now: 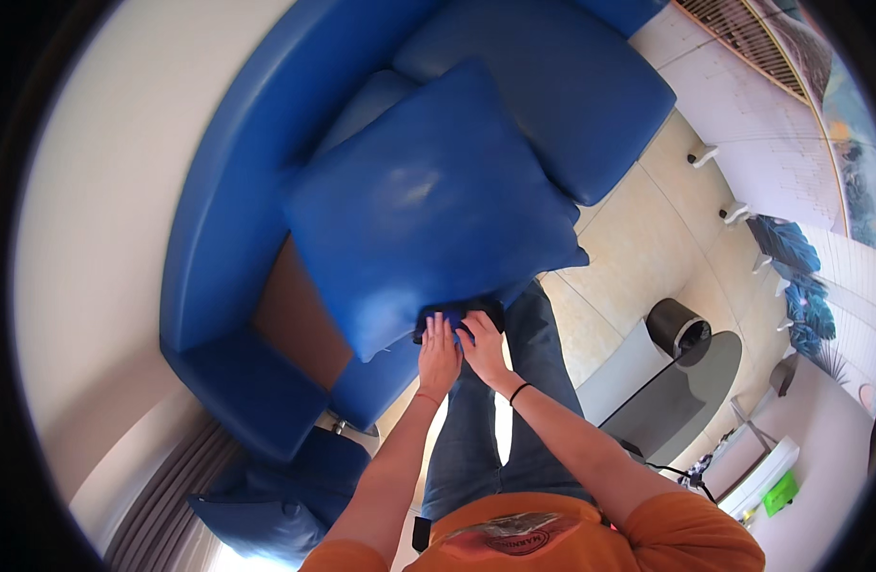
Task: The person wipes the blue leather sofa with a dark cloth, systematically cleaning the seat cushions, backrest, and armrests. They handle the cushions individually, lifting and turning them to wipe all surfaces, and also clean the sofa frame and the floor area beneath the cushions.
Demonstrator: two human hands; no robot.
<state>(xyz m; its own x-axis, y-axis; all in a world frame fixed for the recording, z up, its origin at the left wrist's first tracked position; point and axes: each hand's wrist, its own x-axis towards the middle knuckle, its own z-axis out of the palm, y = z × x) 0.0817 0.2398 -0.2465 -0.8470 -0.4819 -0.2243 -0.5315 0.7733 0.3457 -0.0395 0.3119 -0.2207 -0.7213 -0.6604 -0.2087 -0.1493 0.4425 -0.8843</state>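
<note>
A large blue leather-like cushion [424, 193] lies tilted across the sofa in front of me. At its near edge is a small black item with a dark blue middle [491, 309]; its exact kind cannot be told. My left hand [440, 354] rests on this item with its fingers straight and close together. Beside it, my right hand [483, 343] touches the same item, its fingers slightly bent and its thumb near my left hand. Whether either hand grips the item is not plain, as the fingertips partly cover it.
The blue sofa back [216, 214] curves along the left, with a seat cushion [545, 93] beyond. More blue cushions [266, 525] lie at lower left near a grey curtain [173, 493]. At right are a glass-topped table [667, 400], a dark bin [670, 325] and tiled floor [638, 236].
</note>
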